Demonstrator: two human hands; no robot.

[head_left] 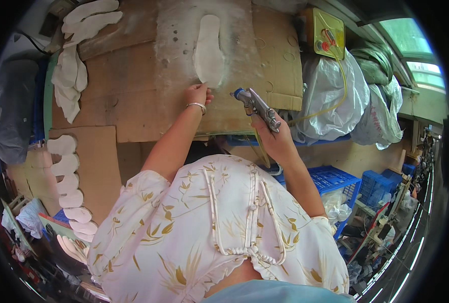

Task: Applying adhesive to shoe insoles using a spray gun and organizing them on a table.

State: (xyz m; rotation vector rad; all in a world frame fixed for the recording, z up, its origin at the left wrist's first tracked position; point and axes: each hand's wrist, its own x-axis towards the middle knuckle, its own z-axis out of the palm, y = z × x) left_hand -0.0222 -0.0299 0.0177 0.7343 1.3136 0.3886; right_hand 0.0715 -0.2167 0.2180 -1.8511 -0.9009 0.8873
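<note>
A white insole lies flat on the cardboard-covered table, its heel end toward me. At that heel end my left hand is closed, thumb and fingers pinched on its edge. My right hand is wrapped round a metal spray gun with a blue front ring, whose nozzle points left and away from me, apart from the insole. A yellowish hose hangs below the gun. Pale spray residue surrounds the insole on the cardboard.
Piles of white insoles lie at the table's left, and a row of them hangs over a cardboard sheet nearer me. A yellow container stands far right, above silvery plastic bags. Blue crates stand lower right.
</note>
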